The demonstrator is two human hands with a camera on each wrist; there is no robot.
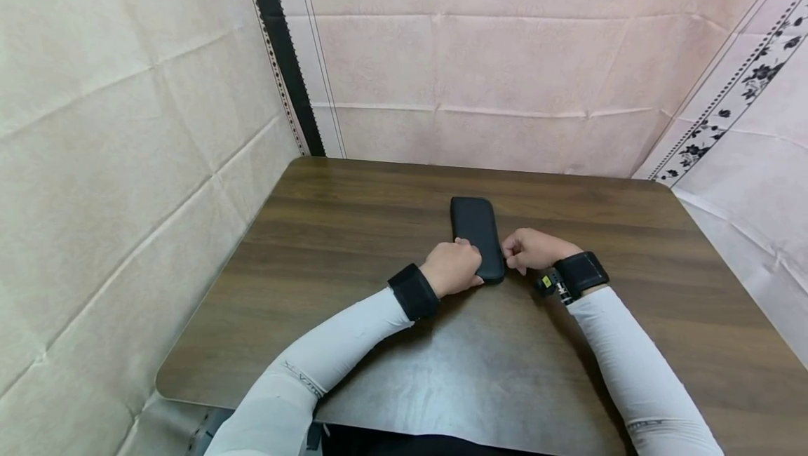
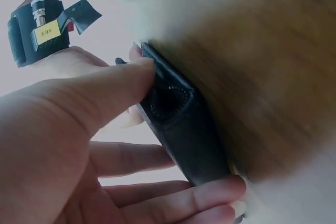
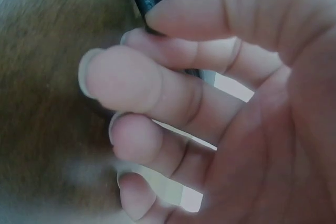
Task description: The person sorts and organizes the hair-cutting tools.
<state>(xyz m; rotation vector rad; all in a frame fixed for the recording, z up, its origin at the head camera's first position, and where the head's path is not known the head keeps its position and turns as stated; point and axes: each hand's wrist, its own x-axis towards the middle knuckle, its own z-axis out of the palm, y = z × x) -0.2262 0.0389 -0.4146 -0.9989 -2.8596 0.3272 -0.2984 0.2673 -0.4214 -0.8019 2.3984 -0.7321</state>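
A long black zip wallet (image 1: pixel 475 226) stands near the middle of the table, its long side running away from me. My left hand (image 1: pixel 449 268) grips its left side and near end, thumb on one face and fingers around the other in the left wrist view. There, zip teeth (image 2: pixel 181 94) line a gap at one end of the wallet. On the wallet's right edge, my right hand (image 1: pixel 536 249) pinches a black part between thumb and forefinger; its other fingers curl loosely in the right wrist view. Whether that part is the zip pull is hidden.
The brown wood-grain table (image 1: pixel 353 210) has rounded corners. Pale cloth (image 1: pixel 505 63) hangs behind it and on both sides. Each wrist wears a black strap (image 1: pixel 413 292), and a small camera (image 1: pixel 548 282) sits at the right one.
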